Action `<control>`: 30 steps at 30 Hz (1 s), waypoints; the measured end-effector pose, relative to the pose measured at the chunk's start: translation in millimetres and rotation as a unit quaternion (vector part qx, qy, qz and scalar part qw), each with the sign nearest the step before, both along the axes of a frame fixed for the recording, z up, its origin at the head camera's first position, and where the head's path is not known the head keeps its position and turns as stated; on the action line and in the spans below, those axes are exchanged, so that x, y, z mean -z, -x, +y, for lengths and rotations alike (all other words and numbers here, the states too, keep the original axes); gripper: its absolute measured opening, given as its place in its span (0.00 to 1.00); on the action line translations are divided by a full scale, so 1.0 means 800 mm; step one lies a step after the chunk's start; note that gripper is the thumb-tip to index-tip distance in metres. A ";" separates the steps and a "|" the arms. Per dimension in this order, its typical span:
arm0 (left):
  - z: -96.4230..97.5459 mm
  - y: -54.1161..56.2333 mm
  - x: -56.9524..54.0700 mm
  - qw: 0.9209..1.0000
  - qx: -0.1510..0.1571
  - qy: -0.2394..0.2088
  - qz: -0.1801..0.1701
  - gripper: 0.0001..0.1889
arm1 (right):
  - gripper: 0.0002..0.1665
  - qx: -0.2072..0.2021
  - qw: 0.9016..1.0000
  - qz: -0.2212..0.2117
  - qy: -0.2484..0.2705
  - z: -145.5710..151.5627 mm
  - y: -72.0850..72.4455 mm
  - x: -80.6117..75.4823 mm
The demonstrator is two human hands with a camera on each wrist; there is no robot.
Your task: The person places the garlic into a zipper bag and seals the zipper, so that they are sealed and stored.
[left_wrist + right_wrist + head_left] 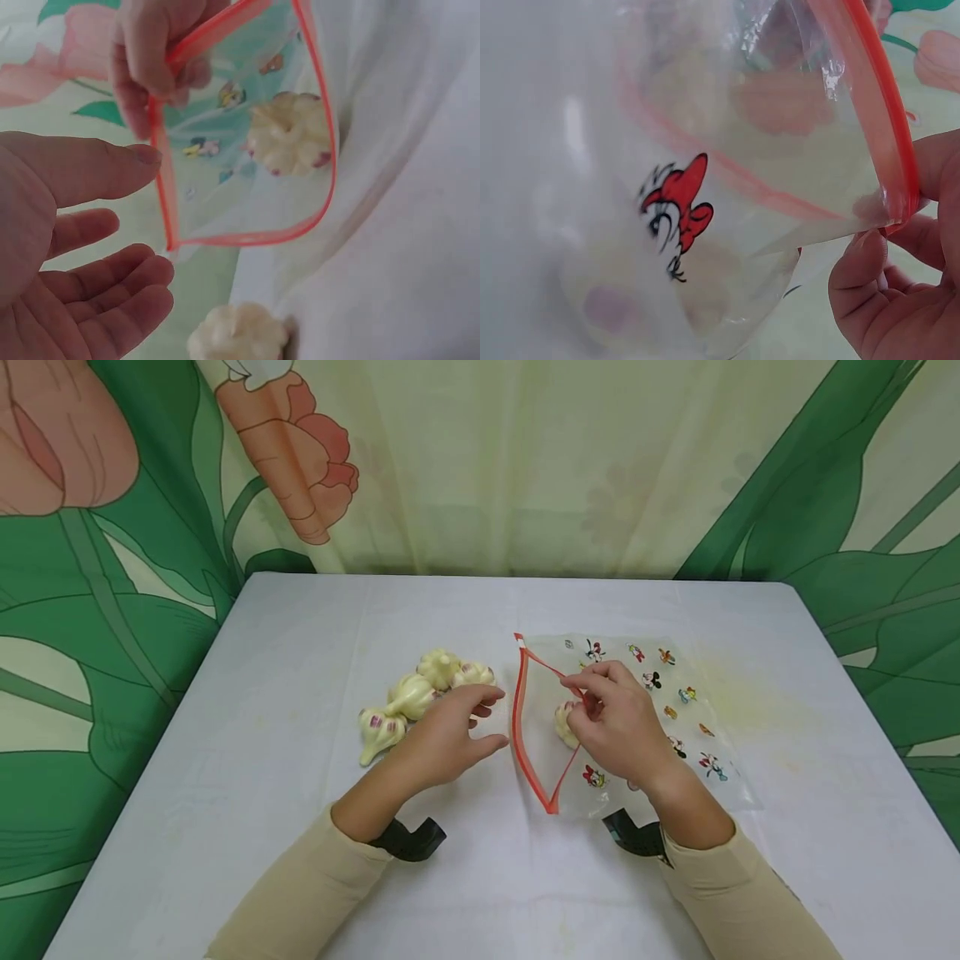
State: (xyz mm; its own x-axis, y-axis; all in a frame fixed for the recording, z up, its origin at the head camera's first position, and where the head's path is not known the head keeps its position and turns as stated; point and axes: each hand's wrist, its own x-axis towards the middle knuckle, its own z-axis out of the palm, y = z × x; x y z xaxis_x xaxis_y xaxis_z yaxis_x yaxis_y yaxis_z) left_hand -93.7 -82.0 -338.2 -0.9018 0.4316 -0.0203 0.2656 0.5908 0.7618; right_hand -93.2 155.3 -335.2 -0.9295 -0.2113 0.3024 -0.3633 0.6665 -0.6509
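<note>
A clear plastic zip bag (637, 693) with a red-orange edge and cartoon prints lies on the table, its mouth facing left and spread apart. My right hand (618, 722) pinches the upper edge of that mouth between thumb and fingers. Inside the bag, near the opening, rests one garlic bulb (289, 135), partly hidden behind the right hand in the head view. My left hand (450, 735) is just left of the mouth, fingers apart and holding nothing. Several more garlic bulbs (411, 697) sit in a cluster beyond and left of the left hand.
A white cloth covers the table (247, 710). Behind it hangs a curtain (510, 468) with large flower and leaf prints. Black straps with curved pieces (411, 841) are on both wrists.
</note>
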 end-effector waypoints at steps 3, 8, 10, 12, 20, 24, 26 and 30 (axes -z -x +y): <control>-0.018 -0.011 -0.001 1.000 -0.014 0.008 0.024 0.30 | 0.17 0.004 1.000 -0.008 -0.003 0.000 -0.001 -0.001; -0.043 -0.022 0.002 0.999 -0.033 0.016 0.040 0.29 | 0.17 0.009 1.000 -0.017 -0.005 0.001 -0.002 -0.001; -0.051 -0.025 0.004 0.998 -0.043 0.019 0.036 0.29 | 0.17 0.009 1.000 -0.018 -0.006 0.001 -0.003 -0.001; -0.058 -0.028 0.005 0.998 -0.053 0.026 0.034 0.29 | 0.17 0.009 1.000 -0.017 -0.007 0.001 -0.003 0.000; -0.075 -0.034 0.018 0.993 -0.062 0.078 0.069 0.26 | 0.17 0.007 1.000 -0.006 -0.007 0.000 -0.002 0.000; -0.075 -0.039 0.026 0.986 -0.060 0.123 0.097 0.24 | 0.17 0.008 1.000 -0.007 -0.009 -0.001 -0.002 0.000; -0.075 -0.041 0.030 0.983 -0.056 0.138 0.110 0.24 | 0.17 0.008 1.000 -0.008 -0.009 -0.002 -0.002 0.000; -0.073 -0.044 0.036 0.977 -0.046 0.152 0.145 0.25 | 0.17 0.007 1.000 -0.010 -0.007 -0.003 -0.002 0.000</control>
State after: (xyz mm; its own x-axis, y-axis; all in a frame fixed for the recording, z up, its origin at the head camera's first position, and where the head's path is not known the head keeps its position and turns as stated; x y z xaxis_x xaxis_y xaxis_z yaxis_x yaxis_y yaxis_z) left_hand -58.9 -140.7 -367.1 -0.9232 0.3630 0.1263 0.3796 0.8093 0.4483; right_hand -92.0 153.2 -335.3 -0.9382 -0.2028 0.2806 -0.3410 0.6810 -0.6481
